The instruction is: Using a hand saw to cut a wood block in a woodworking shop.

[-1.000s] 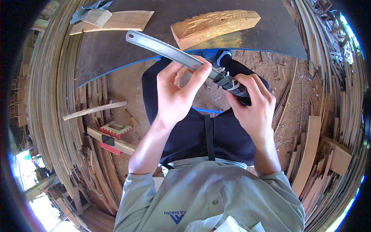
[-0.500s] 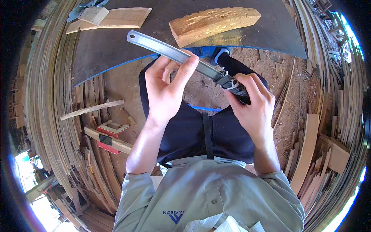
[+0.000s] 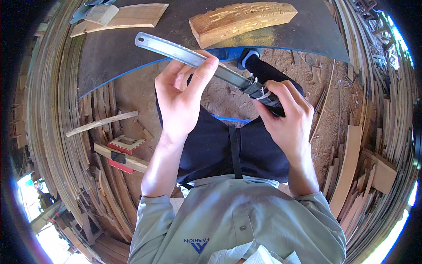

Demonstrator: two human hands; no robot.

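A hacksaw blade with a hole at its far end slants across the space above my lap, from upper left to lower right. My left hand pinches it near the middle between thumb and fingers. Dark wrapping tied with light strands forms its handle, which my right hand grips at the near end. Part of that handle is hidden under my right fingers. Beyond the blade, a curved wooden block with a chiselled, notched face lies on the dark tabletop, touched by neither hand.
Flat wooden pieces lie at the table's far left. Long stacked planks line my left, more boards my right. A phone rests on a wooden strip beside a red-and-cream object. Wood scraps litter the dirt floor.
My left hand and the blade's far end have shifted slightly left. The right hand keeps nearly the same place and grip. The whole view has also moved a little.
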